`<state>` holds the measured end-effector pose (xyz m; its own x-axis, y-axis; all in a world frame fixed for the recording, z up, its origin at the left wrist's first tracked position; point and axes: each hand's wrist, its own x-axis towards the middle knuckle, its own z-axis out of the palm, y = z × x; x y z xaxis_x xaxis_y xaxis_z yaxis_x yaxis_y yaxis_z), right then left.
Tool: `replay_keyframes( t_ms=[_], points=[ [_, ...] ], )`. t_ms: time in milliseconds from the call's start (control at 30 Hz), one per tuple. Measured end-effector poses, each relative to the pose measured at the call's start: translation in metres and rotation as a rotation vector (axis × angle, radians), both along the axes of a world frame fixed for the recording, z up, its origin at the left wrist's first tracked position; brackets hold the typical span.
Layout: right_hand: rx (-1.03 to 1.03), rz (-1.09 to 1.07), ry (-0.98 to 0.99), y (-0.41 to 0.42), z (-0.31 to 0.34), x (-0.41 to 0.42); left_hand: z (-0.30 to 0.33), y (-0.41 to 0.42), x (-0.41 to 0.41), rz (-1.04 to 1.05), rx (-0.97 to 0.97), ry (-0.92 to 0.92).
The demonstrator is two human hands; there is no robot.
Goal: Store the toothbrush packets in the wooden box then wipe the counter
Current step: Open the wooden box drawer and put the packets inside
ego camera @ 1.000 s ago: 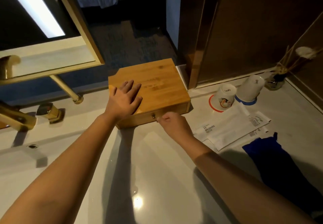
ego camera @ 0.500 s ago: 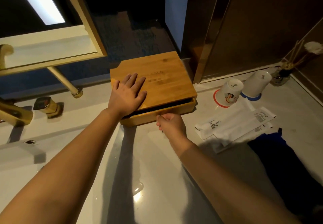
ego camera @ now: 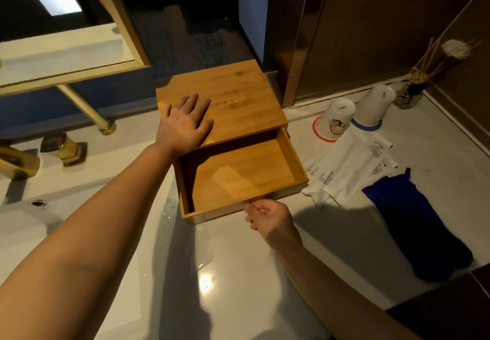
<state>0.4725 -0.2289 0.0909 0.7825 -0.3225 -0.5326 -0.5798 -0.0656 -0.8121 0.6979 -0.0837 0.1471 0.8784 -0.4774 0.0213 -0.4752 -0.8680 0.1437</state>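
A wooden box (ego camera: 238,95) stands at the back of the white counter (ego camera: 233,281). Its drawer (ego camera: 238,175) is pulled far out toward me and is empty inside. My left hand (ego camera: 185,122) lies flat on the box's top, fingers spread. My right hand (ego camera: 267,215) is closed at the middle of the drawer's front edge, pinching its small knob, which the fingers hide. White toothbrush packets (ego camera: 344,169) lie overlapped on the counter to the right of the drawer. A dark blue cloth (ego camera: 413,223) lies to the right of the packets.
Two white cups (ego camera: 336,119) stand upside down on round coasters behind the packets, a reed diffuser (ego camera: 413,87) beyond them. A gold tap (ego camera: 18,161) and handle (ego camera: 61,146) stand at the left by the sink. A dark wall rises behind on the right.
The drawer went from shut to a small gap to pulled far out, drawn toward me by my right hand. My left hand stayed flat on the box top.
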Motion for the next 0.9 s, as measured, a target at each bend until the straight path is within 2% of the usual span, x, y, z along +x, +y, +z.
replay_keyframes(
  t_ms=[267,467,667,733,833,900],
  points=[
    [0.034,0.0,-0.016,-0.004,0.001,-0.015,0.003,0.008,-0.009,-0.086,0.023,0.031],
    [-0.007,0.054,-0.099,-0.003,-0.003,-0.032,0.006,0.009,-0.01,-0.077,0.022,0.022],
    [-0.004,0.073,-0.082,-0.002,0.003,-0.029,0.003,0.011,-0.011,-0.078,0.016,0.014],
    [-0.008,0.161,-0.033,-0.009,0.014,-0.027,0.002,0.012,-0.009,-0.071,0.017,0.011],
    [-0.148,0.425,0.037,-0.039,0.042,-0.024,-0.001,0.013,-0.008,-0.069,0.018,-0.007],
    [-0.267,0.416,0.013,-0.074,0.059,-0.022,-0.002,0.012,-0.007,-0.068,0.014,-0.013]
  ],
)
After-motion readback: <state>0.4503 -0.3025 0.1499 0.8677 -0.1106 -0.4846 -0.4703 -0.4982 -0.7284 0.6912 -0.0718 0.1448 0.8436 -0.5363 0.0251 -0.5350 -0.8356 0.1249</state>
